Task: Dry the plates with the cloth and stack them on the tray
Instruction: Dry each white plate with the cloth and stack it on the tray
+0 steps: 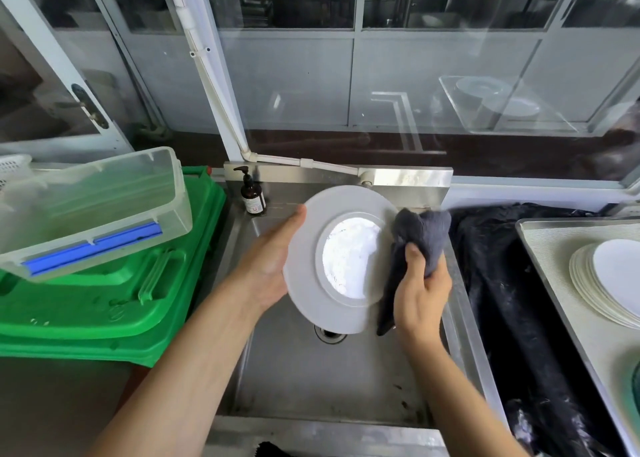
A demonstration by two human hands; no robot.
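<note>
A white plate (pixel 341 259) with a wide rim is held tilted over the steel sink (pixel 322 380). My left hand (pixel 273 262) cups the plate's left edge from behind, fingers straight along the rim. My right hand (pixel 420 290) grips a dark grey cloth (pixel 420 235) bunched against the plate's right rim; a tail of the cloth hangs down. At the right, a stack of several white plates (pixel 609 276) lies on a steel tray (pixel 554 269).
A brown pump bottle (pixel 252 197) stands at the sink's back left corner. Green plastic crates (pixel 114 300) with a clear tub (pixel 93 210) on top sit to the left. Black plastic sheeting (pixel 502 283) fills the gap between sink and tray. Glass partitions rise behind.
</note>
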